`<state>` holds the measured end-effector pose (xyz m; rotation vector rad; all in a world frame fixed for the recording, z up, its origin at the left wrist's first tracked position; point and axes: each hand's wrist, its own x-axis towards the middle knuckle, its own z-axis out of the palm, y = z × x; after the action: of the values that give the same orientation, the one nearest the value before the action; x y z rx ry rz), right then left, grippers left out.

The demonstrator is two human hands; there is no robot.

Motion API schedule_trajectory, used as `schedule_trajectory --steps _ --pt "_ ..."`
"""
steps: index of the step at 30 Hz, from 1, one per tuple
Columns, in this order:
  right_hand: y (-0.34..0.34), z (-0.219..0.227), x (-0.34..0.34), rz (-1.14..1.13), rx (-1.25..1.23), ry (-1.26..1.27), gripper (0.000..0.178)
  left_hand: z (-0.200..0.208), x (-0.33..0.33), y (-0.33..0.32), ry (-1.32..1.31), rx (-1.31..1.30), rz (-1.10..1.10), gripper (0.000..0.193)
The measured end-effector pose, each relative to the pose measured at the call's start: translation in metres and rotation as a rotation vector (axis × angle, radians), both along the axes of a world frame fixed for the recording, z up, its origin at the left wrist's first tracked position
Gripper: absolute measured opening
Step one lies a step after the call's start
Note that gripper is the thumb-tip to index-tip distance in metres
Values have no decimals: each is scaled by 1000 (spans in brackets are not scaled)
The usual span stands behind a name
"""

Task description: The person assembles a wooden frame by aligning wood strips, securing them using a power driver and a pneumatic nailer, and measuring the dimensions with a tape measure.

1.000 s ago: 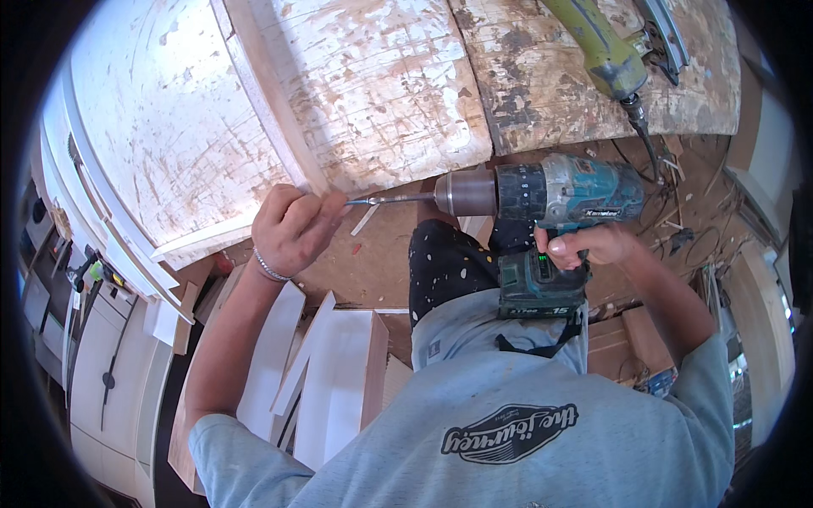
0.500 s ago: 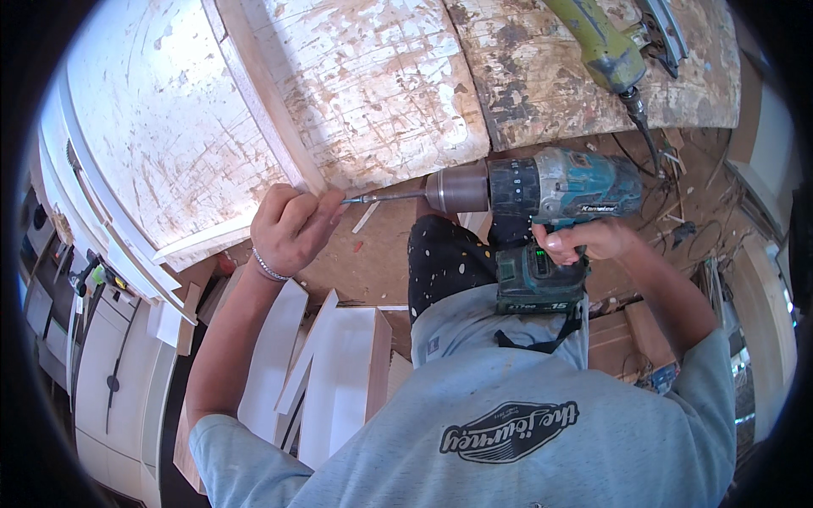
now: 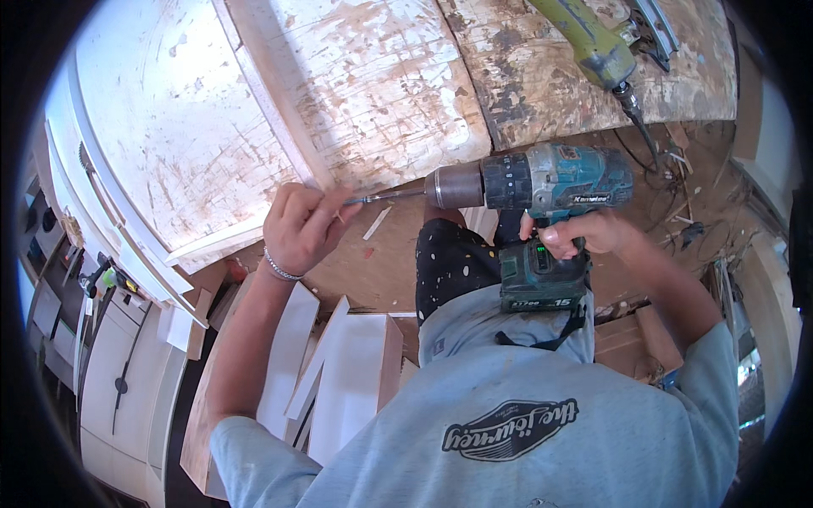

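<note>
My right hand is wrapped round the grip of a teal and black cordless drill, a finger at the trigger. Its dark battery hangs below, close to my shirt. From the chuck a long thin metal bit points left. At the bit's front end the fingers of my left hand are pinched together round it. They hide the tip, so I cannot tell whether a screw sits there. Those fingers are beside the near end of a wooden strip lying across the worn white tabletop.
A green power tool lies at the far right of the tabletop, its cord hanging over the edge. White box-like panels stand below my left arm. Long white strips run along the left. Wood scraps and cables lie on the brown floor.
The view has shifted slightly. My left hand and the bit appear a little farther right, and the drill is tilted slightly differently. Both hands keep their hold.
</note>
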<state>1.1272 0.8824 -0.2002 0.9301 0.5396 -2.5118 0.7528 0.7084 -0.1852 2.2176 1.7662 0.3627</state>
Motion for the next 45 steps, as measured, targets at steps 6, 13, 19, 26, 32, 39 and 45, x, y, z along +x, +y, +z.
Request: schedule_trajectory --steps 6,13,19,26,32,39,45 --pt "1 -3 -5 7 -25 23 37 21 -27 -15 -44 -172 134 54" --pt "2 0 -12 22 42 -5 20 5 -56 -15 -98 -141 -151 49" --pt "-3 -3 -7 33 -54 -66 22 2 -57 -14 -140 -125 -151 43" --pt "-2 2 -9 20 -19 -91 21 0 -59 -14 -164 -137 -168 45" --pt "-3 1 -12 65 -71 -131 22 1 -58 -13 -186 -131 -165 44" --pt "-6 2 -19 55 -36 -113 21 0 -58 -12 -187 -113 -167 45" --pt "-11 1 -24 53 -33 -96 21 2 -57 -11 -181 -128 -162 46"
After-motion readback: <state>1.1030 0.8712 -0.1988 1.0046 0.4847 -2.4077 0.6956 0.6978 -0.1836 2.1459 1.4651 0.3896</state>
